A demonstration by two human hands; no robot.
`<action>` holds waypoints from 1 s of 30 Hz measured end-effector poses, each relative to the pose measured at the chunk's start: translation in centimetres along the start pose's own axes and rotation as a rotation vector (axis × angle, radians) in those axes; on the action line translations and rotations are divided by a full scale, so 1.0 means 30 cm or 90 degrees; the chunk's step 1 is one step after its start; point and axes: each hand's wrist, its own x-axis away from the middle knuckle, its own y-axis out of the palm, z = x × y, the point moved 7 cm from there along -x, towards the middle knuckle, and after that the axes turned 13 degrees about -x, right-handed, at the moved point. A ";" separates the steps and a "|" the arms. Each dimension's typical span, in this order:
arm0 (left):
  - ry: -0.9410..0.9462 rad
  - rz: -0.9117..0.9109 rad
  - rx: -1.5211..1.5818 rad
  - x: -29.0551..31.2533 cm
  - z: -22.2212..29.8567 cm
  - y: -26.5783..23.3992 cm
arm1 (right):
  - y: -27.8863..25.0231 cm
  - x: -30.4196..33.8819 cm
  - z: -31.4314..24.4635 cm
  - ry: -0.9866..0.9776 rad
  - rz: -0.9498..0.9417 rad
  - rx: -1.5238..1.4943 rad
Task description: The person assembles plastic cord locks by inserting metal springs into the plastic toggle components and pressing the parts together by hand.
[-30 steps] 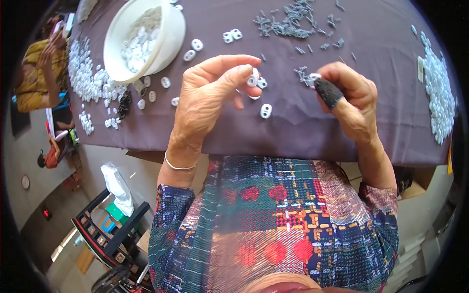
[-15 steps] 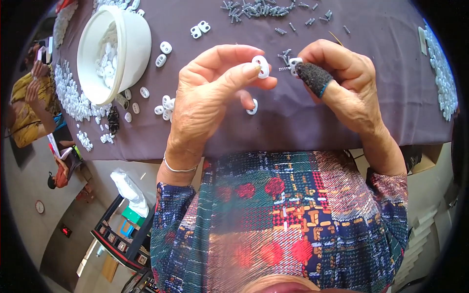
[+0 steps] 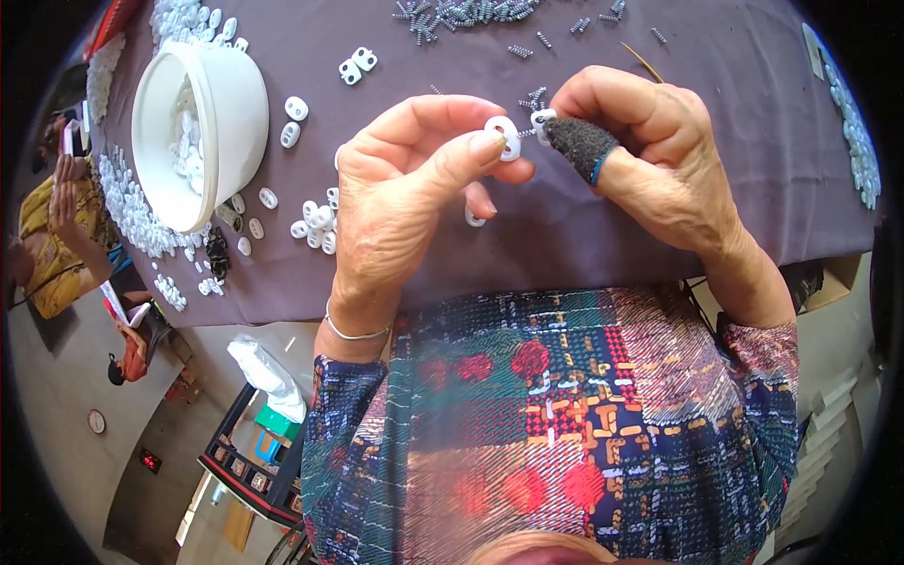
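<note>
Between thumb and forefinger, my left hand (image 3: 405, 188) pinches an oval white two-hole cord lock shell (image 3: 511, 141). Facing it, my right hand (image 3: 650, 155) grips a smaller white cord lock insert (image 3: 541, 119), and its thumb wears a dark fabric cover (image 3: 584, 149) with a blue band. A small metal spring (image 3: 526, 134) sticks out of the insert toward the shell; whether its tip touches is too small to tell. Another white piece (image 3: 476, 218) shows partly below my left fingers. Loose springs (image 3: 536, 98) lie just behind the insert.
A white tub (image 3: 231, 122) of white pieces leans at the left, with heaps of pieces (image 3: 132, 212) around it. Assembled cord locks (image 3: 358, 65) and a spring pile (image 3: 471, 11) lie farther back. More white pieces (image 3: 852, 141) line the right edge. Another person (image 3: 66, 235) sits at far left.
My right hand has moved left, bringing the insert and spring up close to the shell in my left hand. The whole view has shifted slightly.
</note>
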 end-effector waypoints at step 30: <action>0.080 0.065 -0.033 0.021 0.004 0.023 | 0.015 -0.001 -0.011 -0.078 -0.007 0.064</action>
